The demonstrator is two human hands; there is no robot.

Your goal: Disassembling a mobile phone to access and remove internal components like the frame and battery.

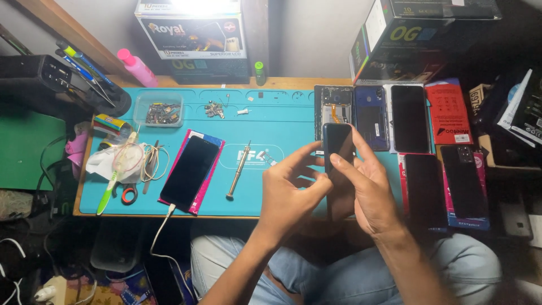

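Note:
A dark smartphone [337, 141] is held upright over the blue work mat [265, 192], its glossy back toward me. My right hand [367, 192] grips its lower right side, with the index finger across the back. My left hand [291, 195] holds the phone's left edge with thumb and fingertips. A brass-handled screwdriver [239, 170] lies on the mat just left of my left hand. Behind the held phone lie an opened phone frame [333, 107] and a blue phone back [371, 116].
A black phone [189, 172] on a pink sleeve, with a white cable plugged in, lies at left. A clear tray of small parts [160, 110], scissors [129, 193] and a pink bottle [137, 68] sit far left. More phones [410, 118] and cardboard boxes [195, 34] stand right and behind.

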